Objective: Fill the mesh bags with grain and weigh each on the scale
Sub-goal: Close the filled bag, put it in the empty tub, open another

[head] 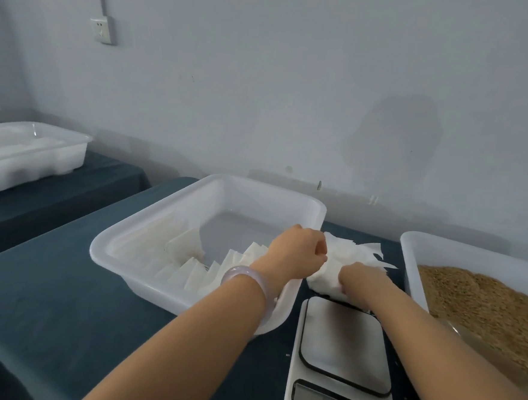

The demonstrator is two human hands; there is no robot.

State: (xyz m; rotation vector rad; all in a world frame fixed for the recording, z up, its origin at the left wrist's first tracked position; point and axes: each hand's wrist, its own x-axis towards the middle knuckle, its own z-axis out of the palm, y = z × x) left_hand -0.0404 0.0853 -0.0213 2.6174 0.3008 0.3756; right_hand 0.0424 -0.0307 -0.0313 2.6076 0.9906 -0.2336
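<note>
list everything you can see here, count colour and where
tub: one, white, centre of table
standing bags: many, white, in rows inside the tub
pile of mesh bags: one loose heap, white, behind the scale
scale: one, white with dark trim, front centre, platform bare, display unreadable
grain tub: one, white, right edge
grain: brown, filling the grain tub
clear container: one, see-through, on the grain, blurred
far tub: one, white, on a second table at left
tablecloth: dark teal
wall socket: one, white, upper left
bracelet: one, pale lilac, left wrist
left hand: fingers curled at the pile
right hand: grips the pile's near end
</note>
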